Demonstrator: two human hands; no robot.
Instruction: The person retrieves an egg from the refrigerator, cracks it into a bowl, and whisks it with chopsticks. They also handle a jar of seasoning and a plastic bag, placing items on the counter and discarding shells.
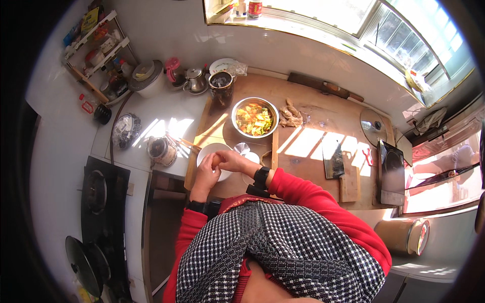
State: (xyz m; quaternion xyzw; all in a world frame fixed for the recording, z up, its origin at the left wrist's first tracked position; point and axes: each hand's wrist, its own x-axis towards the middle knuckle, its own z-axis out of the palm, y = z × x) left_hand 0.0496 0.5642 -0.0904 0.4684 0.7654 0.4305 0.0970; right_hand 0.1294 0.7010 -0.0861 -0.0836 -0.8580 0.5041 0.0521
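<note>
Both my hands meet above a white bowl (204, 150) near the front left of the wooden board. Between my left hand (205, 176) and my right hand (232, 161) is a brown egg (216, 160), gripped by the fingers of both. The inside of the bowl is partly hidden by my hands. Just right of the bowl lie a clear plastic wrapping (241, 148) and a small white round dish (252, 157). Behind them stands a steel bowl (235, 127) filled with cut orange, yellow and green food, with a lump of brown dough-like food (291, 114) beside it.
On the right lie a cleaver (333, 159), red-handled scissors (367, 156), a glass lid (373, 125) and an induction cooker (391, 170). A dark jar (221, 91), a steel pot (196, 80) and a glass jar (162, 151) stand at the left, by a black gas stove (104, 212).
</note>
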